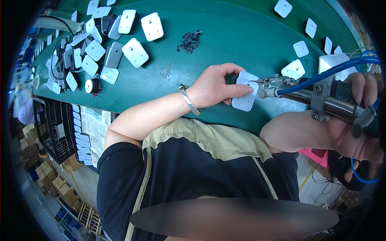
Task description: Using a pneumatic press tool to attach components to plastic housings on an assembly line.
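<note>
My left hand (221, 86) pinches a white rounded-rectangular plastic cover (244, 100) between thumb and fingers, just above the green bench. Small dark holes show in its face. My right hand (362, 90) is wrapped round a metal-bodied power screwdriver (299, 93) that lies almost level, its thin tip at the cover's upper right. A blue hose (333, 72) runs along this tool to the right edge. Part of my right hand is hidden behind the tool's body and the dark picture rim.
A pile of black screws (190, 41) and a few brass-coloured screws (165, 71) lie on the green bench (225, 32). Many white covers (136, 53) crowd the left, beside a round wired part (93, 86). More covers (293, 69) lie right. A black crate (54, 128) stands lower left.
</note>
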The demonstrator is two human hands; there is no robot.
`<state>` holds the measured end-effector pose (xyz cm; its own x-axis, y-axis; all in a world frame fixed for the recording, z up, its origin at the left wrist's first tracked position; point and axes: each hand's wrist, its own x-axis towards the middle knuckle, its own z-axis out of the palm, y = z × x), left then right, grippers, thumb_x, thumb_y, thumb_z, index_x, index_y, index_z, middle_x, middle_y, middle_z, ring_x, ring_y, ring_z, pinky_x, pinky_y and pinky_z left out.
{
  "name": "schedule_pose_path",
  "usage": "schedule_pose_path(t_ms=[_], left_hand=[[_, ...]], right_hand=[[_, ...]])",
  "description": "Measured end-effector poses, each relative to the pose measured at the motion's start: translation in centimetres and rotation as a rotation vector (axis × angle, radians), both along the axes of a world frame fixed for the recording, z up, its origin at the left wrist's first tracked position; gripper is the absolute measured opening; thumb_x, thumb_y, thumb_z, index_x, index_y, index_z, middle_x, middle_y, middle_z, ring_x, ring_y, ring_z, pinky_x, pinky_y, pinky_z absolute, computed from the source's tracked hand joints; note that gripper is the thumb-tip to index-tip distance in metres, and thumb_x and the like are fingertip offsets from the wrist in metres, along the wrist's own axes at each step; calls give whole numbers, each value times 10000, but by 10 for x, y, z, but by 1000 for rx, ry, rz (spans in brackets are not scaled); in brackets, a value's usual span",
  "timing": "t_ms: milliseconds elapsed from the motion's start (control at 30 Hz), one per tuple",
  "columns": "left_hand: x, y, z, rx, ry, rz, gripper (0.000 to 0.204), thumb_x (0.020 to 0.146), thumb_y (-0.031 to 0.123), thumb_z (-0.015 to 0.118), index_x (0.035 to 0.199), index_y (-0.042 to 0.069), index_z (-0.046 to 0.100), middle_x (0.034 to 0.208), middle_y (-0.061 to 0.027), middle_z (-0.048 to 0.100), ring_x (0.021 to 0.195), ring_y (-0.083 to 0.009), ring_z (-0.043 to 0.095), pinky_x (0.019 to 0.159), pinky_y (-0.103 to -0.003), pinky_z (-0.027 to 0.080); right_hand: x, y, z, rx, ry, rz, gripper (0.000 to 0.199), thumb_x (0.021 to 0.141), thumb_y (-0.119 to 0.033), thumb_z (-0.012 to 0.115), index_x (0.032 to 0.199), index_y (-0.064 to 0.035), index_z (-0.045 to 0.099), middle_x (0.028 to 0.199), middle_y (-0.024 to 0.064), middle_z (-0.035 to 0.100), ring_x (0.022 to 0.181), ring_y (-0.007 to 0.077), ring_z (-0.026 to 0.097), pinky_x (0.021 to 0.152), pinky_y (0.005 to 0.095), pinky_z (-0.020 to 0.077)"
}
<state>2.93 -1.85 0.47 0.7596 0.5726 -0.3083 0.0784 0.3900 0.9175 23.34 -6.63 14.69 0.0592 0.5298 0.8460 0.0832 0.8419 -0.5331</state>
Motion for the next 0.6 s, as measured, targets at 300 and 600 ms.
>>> schedule_pose_path(t_ms=[300,600], left_hand=[[-1,0,1,-11,-11,35,400,732,226,717,1021,3,551,769,-47,612,595,-70,573,485,-202,479],[-7,5,3,31,75,67,321,755,93,676,1054,40,572,898,-29,613,621,-51,579,481,-181,478]], right_hand=[[-5,1,-3,-12,-6,44,558,843,-335,532,1259,-42,302,1023,105,498,783,123,560,606,257,459],[-10,4,-6,-41,-17,68,543,868,-335,500,1276,-42,290,1052,121,504,803,129,576,607,260,480]])
